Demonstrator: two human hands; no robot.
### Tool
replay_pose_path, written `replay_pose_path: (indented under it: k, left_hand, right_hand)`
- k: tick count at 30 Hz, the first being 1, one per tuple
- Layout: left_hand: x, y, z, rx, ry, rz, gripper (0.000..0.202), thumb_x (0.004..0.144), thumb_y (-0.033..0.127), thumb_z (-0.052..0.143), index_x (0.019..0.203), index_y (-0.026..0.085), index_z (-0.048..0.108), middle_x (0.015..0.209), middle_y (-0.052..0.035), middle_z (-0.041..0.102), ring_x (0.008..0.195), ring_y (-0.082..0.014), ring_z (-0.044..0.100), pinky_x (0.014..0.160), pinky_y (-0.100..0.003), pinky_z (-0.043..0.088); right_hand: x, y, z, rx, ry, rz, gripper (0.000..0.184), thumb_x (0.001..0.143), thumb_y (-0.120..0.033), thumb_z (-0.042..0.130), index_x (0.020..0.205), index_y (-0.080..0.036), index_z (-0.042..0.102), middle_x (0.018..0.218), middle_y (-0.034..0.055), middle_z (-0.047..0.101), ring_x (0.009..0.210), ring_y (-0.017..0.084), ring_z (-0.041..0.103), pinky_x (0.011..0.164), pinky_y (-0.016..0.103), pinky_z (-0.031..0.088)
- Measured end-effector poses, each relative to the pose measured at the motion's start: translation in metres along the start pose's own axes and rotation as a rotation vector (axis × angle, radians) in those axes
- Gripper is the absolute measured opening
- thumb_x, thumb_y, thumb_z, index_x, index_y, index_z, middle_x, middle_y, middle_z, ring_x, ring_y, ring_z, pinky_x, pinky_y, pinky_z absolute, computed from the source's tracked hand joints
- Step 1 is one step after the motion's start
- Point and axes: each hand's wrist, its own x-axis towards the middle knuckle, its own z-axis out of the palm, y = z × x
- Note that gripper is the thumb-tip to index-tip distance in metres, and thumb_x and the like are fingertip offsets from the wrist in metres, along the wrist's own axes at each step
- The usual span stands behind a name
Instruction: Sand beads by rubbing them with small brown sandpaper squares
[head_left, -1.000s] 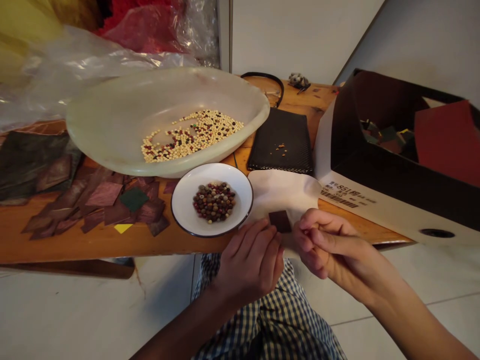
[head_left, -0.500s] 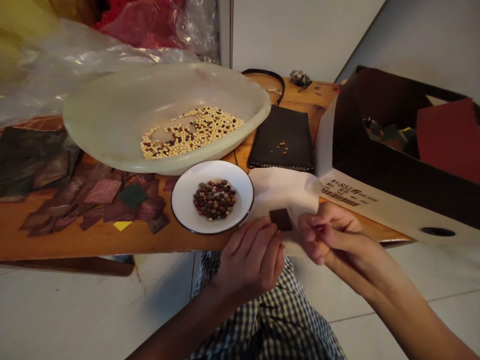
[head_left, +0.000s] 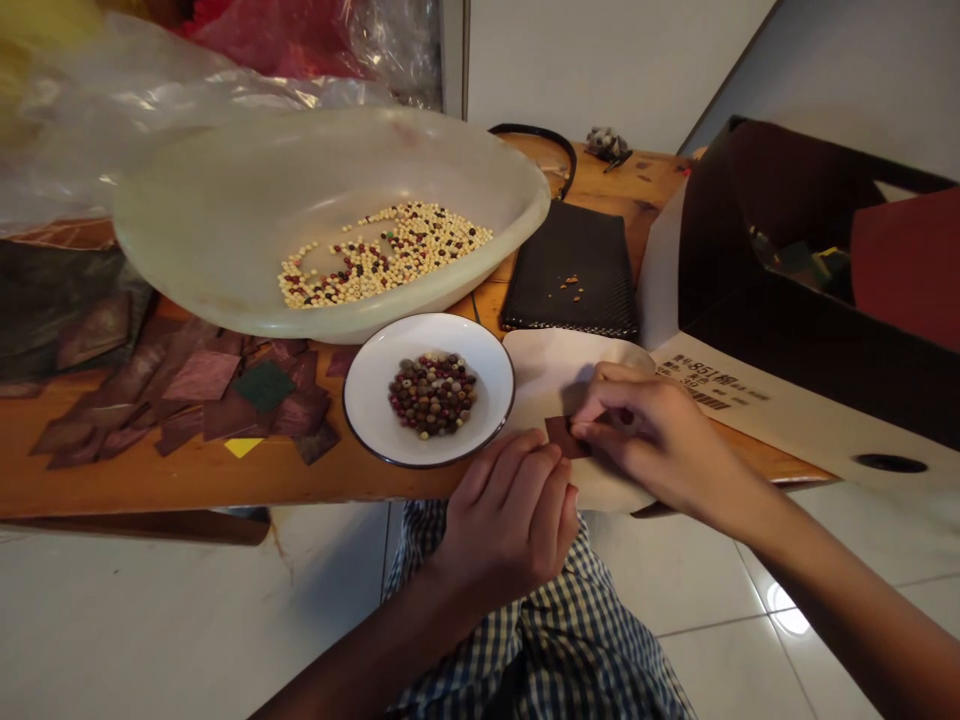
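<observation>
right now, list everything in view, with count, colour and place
bowl: one, pale, behind dish
bowl beads: many, mostly cream, inside
dish: one, white, centre
dish beads: many, brown and red, inside
scraps: many, brownish, left
green scrap: one, green, among scraps
yellow piece: one, yellow, beside scraps
square: one, brown, over sheet
sheet: one, pale, right of dish
case: one, black, behind sheet
crumbs: several, tan, on case
strap: one, black, behind case
grey object: one, grey, far edge
box: one, black and white, right
red panel: one, red, in box
plastic: uncounted, mostly clear, upper left
table: one, brown, beneath
cloth: one, checked blue, at lap
left hand: one, beside dish
right hand: one, at square
</observation>
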Motion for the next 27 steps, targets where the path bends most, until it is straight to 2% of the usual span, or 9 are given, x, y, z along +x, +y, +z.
replay_pose_path:
  k: [2, 6, 10, 18, 22, 25, 27]
  left_hand:
    - [0.001, 0.001, 0.000, -0.005, 0.009, -0.021, 0.017, 0.075, 0.014, 0.063, 0.091, 0.008, 0.066, 0.090, -0.0084, 0.072, 0.096, -0.0230, 0.065, 0.088, -0.036, 0.050]
    - [0.002, 0.002, 0.001, -0.008, 0.010, -0.030, 0.015, 0.075, 0.014, 0.063, 0.088, 0.008, 0.066, 0.087, -0.0091, 0.071, 0.093, -0.0239, 0.065, 0.084, -0.037, 0.051]
    - [0.001, 0.002, 0.001, 0.001, 0.018, -0.020, 0.016, 0.074, 0.014, 0.064, 0.089, 0.008, 0.065, 0.089, -0.0089, 0.071, 0.093, -0.0233, 0.065, 0.085, -0.037, 0.052]
    - [0.001, 0.001, 0.001, -0.011, 0.017, -0.019, 0.017, 0.074, 0.013, 0.064, 0.089, 0.007, 0.066, 0.089, -0.0094, 0.072, 0.094, -0.0237, 0.066, 0.085, -0.036, 0.052]
    - [0.001, 0.001, 0.001, -0.007, 0.024, -0.016, 0.016, 0.074, 0.014, 0.064, 0.089, 0.008, 0.066, 0.089, -0.0093, 0.072, 0.094, -0.0233, 0.066, 0.086, -0.036, 0.051]
    - [0.001, 0.001, 0.001, 0.001, 0.028, -0.012, 0.016, 0.075, 0.015, 0.064, 0.090, 0.008, 0.066, 0.089, -0.0092, 0.072, 0.094, -0.0237, 0.066, 0.086, -0.036, 0.051]
    - [0.001, 0.001, 0.002, 0.004, 0.032, -0.011, 0.016, 0.075, 0.015, 0.063, 0.090, 0.008, 0.066, 0.089, -0.0094, 0.072, 0.094, -0.0240, 0.066, 0.085, -0.037, 0.052]
  right_hand:
    - [0.001, -0.001, -0.002, 0.003, -0.042, 0.005, 0.018, 0.072, -0.001, 0.050, 0.066, -0.017, 0.057, 0.072, -0.0001, 0.055, 0.068, 0.013, 0.052, 0.063, 0.027, 0.038]
    - [0.000, -0.004, -0.003, -0.102, 0.007, -0.012, 0.019, 0.071, 0.002, 0.050, 0.067, -0.017, 0.055, 0.073, 0.0004, 0.054, 0.072, 0.014, 0.051, 0.067, 0.027, 0.039]
    - [-0.001, -0.006, -0.001, -0.112, -0.046, 0.004, 0.020, 0.070, 0.002, 0.050, 0.071, -0.018, 0.053, 0.075, 0.0004, 0.053, 0.072, 0.014, 0.051, 0.066, 0.026, 0.039]
    - [-0.003, 0.005, 0.000, -0.039, -0.040, 0.083, 0.013, 0.076, -0.008, 0.053, 0.081, -0.020, 0.054, 0.076, 0.0000, 0.058, 0.070, 0.015, 0.053, 0.065, 0.028, 0.041]
    - [-0.002, 0.000, -0.003, 0.000, -0.067, 0.089, 0.009, 0.078, -0.011, 0.054, 0.077, -0.019, 0.058, 0.075, 0.0013, 0.060, 0.070, 0.015, 0.055, 0.067, 0.030, 0.042]
    - [-0.007, -0.004, -0.006, 0.133, -0.005, 0.135, 0.005, 0.080, -0.017, 0.059, 0.075, -0.019, 0.061, 0.074, 0.0011, 0.062, 0.069, 0.014, 0.056, 0.064, 0.027, 0.043]
    - [-0.012, -0.005, -0.008, 0.369, 0.027, 0.184, 0.001, 0.078, -0.019, 0.064, 0.078, -0.020, 0.064, 0.070, -0.0004, 0.063, 0.066, 0.012, 0.057, 0.060, 0.024, 0.045]
